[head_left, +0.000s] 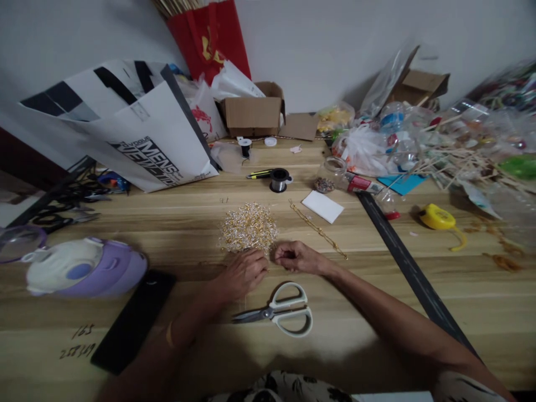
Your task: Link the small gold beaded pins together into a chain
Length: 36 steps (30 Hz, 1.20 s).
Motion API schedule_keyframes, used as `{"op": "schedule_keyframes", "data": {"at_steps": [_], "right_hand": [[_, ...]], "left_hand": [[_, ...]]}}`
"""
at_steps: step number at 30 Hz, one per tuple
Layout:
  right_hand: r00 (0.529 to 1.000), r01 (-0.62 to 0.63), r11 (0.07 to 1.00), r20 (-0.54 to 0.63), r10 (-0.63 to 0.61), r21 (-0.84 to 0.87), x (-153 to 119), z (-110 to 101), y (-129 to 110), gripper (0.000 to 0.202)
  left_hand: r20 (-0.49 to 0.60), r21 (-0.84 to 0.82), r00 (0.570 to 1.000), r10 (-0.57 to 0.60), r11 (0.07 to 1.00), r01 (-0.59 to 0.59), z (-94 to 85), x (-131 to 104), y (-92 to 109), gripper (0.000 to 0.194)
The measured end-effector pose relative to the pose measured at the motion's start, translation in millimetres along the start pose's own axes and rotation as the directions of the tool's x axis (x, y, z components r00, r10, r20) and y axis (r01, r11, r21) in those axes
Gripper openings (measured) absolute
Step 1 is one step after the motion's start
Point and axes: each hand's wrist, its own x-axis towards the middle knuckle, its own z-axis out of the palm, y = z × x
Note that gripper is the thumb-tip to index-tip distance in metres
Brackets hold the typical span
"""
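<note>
One bead heap (248, 224), one gold chain (315, 226) on tabletop (184, 229)

Palm down, the left hand (246, 272) curls loosely at the heap's near edge; just beside it, the right hand (300, 257) bends its fingers nearly closed. Whether either holds anything is unclear. One white-handled pair of scissors (277, 312) lies nearer the body; chain and one white card (322, 206) lie right.

White bag (173, 120) — dark printed capitals reading "VOGUE" and "MENS", with a further line beginning "NEW". Table (176, 218) — handwritten "165" at left front, above a longer number beginning "258".
</note>
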Motion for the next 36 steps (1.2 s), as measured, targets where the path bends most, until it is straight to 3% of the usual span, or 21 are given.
{"op": "schedule_keyframes", "data": {"at_steps": [12, 22, 29, 36], "right_hand": [[1.0, 0.001, 1.0, -0.003, -0.001, -0.01, 0, -1, 3, 0.022], [1.0, -0.009, 1.0, -0.015, 0.009, -0.006, 1, 1, -5, 0.024], [1.0, -0.009, 1.0, -0.012, 0.009, 0.007, 1, 0, -2, 0.024], [0.999, -0.028, 0.999, -0.038, 0.03, 0.035, 1, 2, -5, 0.029]], "left_hand": [[0.008, 0.042, 0.996, 0.089, 0.995, -0.09, -4.6, 1, 5, 0.019], [-0.049, 0.054, 0.998, 0.038, 0.998, -0.035, 1.9, 1, 14, 0.011], [-0.063, 0.035, 0.998, -0.018, 0.999, 0.02, -4.5, 1, 25, 0.016], [-0.078, 0.05, 0.997, -0.028, 0.998, 0.032, -1.2, 2, 23, 0.013]]}}
